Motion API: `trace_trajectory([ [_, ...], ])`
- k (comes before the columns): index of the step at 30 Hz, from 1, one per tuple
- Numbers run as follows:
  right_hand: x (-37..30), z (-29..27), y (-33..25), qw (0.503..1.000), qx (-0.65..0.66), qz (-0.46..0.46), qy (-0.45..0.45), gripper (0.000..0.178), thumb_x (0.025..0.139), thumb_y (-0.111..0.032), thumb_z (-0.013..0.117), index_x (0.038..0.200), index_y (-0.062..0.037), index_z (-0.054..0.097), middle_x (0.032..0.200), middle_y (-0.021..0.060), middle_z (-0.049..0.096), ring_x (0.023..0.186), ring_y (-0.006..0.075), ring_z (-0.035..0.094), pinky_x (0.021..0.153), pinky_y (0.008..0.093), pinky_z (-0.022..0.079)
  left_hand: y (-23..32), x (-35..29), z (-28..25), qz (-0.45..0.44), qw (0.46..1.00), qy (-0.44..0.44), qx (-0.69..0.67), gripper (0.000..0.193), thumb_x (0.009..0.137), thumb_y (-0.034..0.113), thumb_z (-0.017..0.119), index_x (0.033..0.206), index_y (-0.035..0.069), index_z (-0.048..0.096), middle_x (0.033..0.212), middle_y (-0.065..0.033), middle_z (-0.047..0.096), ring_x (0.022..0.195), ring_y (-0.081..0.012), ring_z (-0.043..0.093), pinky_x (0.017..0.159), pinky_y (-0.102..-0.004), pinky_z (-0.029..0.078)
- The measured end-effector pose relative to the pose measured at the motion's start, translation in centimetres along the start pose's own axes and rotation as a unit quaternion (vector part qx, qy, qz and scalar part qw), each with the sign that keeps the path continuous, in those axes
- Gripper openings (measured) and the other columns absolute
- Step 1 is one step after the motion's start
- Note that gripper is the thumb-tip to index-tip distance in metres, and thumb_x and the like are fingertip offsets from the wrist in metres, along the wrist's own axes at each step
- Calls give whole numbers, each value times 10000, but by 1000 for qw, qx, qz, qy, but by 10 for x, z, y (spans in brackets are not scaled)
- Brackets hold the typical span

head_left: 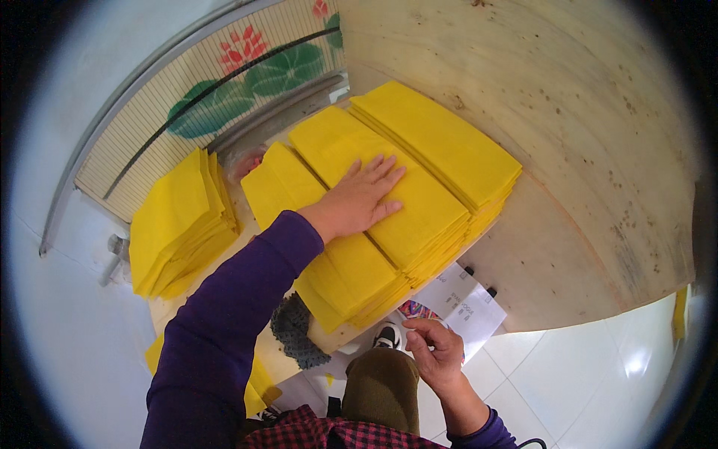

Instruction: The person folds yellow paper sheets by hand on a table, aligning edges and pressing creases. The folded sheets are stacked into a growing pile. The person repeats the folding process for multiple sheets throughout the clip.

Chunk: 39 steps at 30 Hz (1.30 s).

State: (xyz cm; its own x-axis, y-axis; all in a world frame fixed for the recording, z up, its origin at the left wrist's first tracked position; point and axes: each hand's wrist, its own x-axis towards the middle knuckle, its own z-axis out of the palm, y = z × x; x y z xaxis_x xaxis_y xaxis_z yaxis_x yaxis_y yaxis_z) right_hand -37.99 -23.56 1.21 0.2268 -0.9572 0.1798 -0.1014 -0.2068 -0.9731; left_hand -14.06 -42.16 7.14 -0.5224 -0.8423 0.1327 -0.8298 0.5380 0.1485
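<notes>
Close to the person's body, the right hand (435,350) is in the air off the stacks' lower end, fingers curled and thumb near the forefinger; from here I can't be sure whether they pinch anything. Toward eleven o'clock of it lies the near yellow stack (351,273), the left forearm crossing over it. Beyond, the left hand (360,198) rests on the middle yellow stack (415,213), far nearer it than the right: palm down, fingers loosely spread, pointing at two o'clock. That's across the stack's long axis, which runs roughly half past ten to half past four. Past the fingertips, also toward two o'clock, the far yellow stack (434,142) lies alongside, with a mottled board (568,127) behind.
</notes>
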Motion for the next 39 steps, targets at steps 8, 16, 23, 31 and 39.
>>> trace_trajectory([
  [8,-5,-1,-3,998,-15,23,-50,153,895,-85,652,1030,-14,668,724,78,648,615,115,606,571,250,480,3,-1,6,-8,1000,-16,9,641,993,446,420,1501,83,274,1563,-178,239,1455,-345,194,1173,-511,142],
  [16,-22,6,-8,996,1,38,-82,143,919,-96,627,1012,2,671,705,52,654,623,98,621,581,236,488,9,-9,-14,-3,999,31,-17,594,989,366,458,1497,103,295,1555,-171,263,1462,-345,176,1180,-507,101],
  [23,-53,33,-9,985,-54,63,-153,131,887,-98,648,984,-14,674,819,154,674,696,283,659,641,330,523,20,-91,-68,-28,984,156,-80,546,1003,313,436,1493,104,321,1565,-124,278,1478,-320,150,1183,-487,66],
  [31,-26,96,-21,954,-151,-111,-235,137,878,-134,645,958,-26,671,901,191,666,821,357,659,706,411,527,63,-315,-114,-205,949,230,-68,512,986,187,416,1476,55,350,1546,-154,312,1473,-334,171,1186,-463,74],
  [39,-4,193,18,894,-361,-108,-240,214,833,-171,681,1027,-82,700,1242,156,546,1066,328,585,883,433,492,132,-512,-84,-436,829,345,-59,464,1039,252,354,1443,30,400,1515,-147,370,1462,-319,209,1183,-410,138],
])
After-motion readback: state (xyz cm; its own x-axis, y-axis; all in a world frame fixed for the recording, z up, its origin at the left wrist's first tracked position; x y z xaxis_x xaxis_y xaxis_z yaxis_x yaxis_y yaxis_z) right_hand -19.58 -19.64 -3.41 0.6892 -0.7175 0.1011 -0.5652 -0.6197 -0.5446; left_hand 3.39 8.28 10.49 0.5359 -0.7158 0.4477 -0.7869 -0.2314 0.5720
